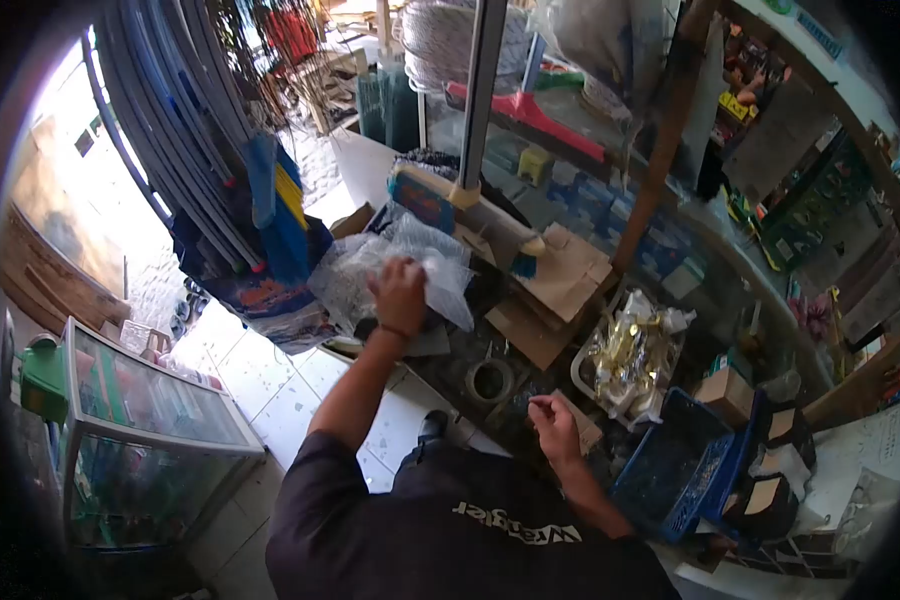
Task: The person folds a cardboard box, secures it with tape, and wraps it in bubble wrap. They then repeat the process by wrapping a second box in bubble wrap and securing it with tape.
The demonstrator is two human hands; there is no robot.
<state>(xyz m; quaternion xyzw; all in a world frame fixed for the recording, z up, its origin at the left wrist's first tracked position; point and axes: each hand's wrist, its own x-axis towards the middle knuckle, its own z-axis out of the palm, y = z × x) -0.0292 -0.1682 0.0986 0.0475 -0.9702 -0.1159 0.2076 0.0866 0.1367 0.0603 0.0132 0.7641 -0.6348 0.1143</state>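
Note:
My left hand (pixel 400 298) is over a crumpled clear plastic bag (pixel 355 275) at the counter's left end. Its fingers are slightly blurred and spread over the plastic, and I see no firm grip. My right hand (pixel 558 432) is above the counter's front part, fingers curled and thumb side inward. Whatever may be between those fingertips is too small to make out. Left of this hand lies a round roll of tape (pixel 490 381). A piece of brown cardboard (pixel 582 425) is just beside the right hand.
A white basket (pixel 580 372) holds plastic-wrapped gold-coloured fittings. To its right are a blue crate (pixel 630 480) and a small cardboard box (pixel 725 393). Brown cardboard (pixel 565 275) lies farther back. Grey pipes (pixel 185 130) stand at left, above a glass cabinet (pixel 155 430) on the tiled floor.

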